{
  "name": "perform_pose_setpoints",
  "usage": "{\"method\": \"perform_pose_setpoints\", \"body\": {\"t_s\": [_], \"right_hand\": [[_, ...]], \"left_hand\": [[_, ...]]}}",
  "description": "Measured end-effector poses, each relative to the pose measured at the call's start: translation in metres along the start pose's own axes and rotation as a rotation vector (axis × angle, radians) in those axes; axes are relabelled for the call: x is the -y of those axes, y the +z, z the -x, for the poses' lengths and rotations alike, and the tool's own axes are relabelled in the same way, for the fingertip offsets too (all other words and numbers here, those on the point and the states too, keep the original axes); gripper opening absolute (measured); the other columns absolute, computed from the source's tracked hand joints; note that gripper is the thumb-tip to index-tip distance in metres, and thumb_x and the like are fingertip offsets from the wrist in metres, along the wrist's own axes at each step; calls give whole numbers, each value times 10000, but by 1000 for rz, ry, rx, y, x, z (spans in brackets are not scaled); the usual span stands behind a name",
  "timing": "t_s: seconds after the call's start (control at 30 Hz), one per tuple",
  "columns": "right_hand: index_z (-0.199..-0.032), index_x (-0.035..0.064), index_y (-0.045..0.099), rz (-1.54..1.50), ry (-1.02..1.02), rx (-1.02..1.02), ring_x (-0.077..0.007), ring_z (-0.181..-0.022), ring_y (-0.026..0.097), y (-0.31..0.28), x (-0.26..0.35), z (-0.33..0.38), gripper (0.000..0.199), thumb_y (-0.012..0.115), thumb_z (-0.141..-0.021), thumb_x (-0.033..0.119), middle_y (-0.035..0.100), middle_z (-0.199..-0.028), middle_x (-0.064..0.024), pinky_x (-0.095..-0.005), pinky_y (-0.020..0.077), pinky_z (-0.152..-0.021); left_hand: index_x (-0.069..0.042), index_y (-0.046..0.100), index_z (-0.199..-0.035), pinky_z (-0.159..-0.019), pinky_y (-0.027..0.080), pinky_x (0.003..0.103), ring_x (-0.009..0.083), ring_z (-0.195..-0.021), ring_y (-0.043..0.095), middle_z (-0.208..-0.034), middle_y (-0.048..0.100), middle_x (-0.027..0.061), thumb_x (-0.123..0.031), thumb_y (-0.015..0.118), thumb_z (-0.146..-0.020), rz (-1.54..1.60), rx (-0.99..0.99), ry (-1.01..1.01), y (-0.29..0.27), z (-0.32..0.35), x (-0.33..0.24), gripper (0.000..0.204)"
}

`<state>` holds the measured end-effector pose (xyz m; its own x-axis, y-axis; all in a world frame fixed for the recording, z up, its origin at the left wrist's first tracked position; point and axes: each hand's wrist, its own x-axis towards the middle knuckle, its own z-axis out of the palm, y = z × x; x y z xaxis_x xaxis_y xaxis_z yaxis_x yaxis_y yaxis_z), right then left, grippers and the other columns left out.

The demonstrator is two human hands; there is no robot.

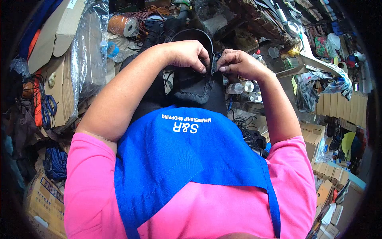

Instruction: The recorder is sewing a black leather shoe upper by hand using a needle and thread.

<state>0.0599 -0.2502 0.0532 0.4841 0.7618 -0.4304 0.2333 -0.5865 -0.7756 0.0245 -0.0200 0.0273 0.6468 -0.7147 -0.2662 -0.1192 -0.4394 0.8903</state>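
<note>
Nearest the camera are a pink shirt [223, 207] and a blue apron [179, 159] worn over it, with both bare forearms reaching away from the body toward the middle of the view.

The left hand [187, 53] is curled tight, its fingers pinching the top edge of a black shoe [195, 89] that rests against the apron's upper hem. The right hand [236, 63] is clenched too, thumb and fingertips gripping the same edge just beside the left hand, so the two hands nearly touch over the shoe's opening. A thin black cord [195, 34] arcs up behind the hands; whether either hand grips it cannot be told.

Just right of the shoe, under the right wrist, stand small clear bottles with white caps [242, 87]; their contents cannot be made out. Below them lies a tangle of black laces [250, 133].

To the left, flat cardboard sheets [59, 87] lean under clear plastic wrap [89, 51], with blue-handled scissors [48, 108] hanging beside them. Lower left is a cardboard box [43, 195]; what is in it is hidden.

Farther off, a roll of brown cord [123, 24] lies at the top. At far right, rows of stacked cardboard boxes [342, 107] stand closed, and more small boxes [324, 175] sit lower right.
</note>
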Motion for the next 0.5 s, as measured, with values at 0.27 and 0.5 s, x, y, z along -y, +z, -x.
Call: {"method": "perform_pose_setpoints", "body": {"t_s": [0.27,0.5], "right_hand": [[-965,35,691,-256,223,83,-119,-817,584,2,-9,0,173,697,-814,119,651,-860,-15,-269,463,-790],[-973,51,702,-202,38,-40,-118,-833,594,7,-29,11,192,714,-802,136,648,-899,-29,-259,463,-799]], "left_hand": [[-11,679,-994,-785,470,279,128,-798,612,-857,686,57,-106,682,-726,50,26,-5,1,-10,8,284],[-11,682,-986,-788,472,279,125,-808,615,-860,688,56,-90,682,-723,118,23,-28,3,-15,12,274]]}}
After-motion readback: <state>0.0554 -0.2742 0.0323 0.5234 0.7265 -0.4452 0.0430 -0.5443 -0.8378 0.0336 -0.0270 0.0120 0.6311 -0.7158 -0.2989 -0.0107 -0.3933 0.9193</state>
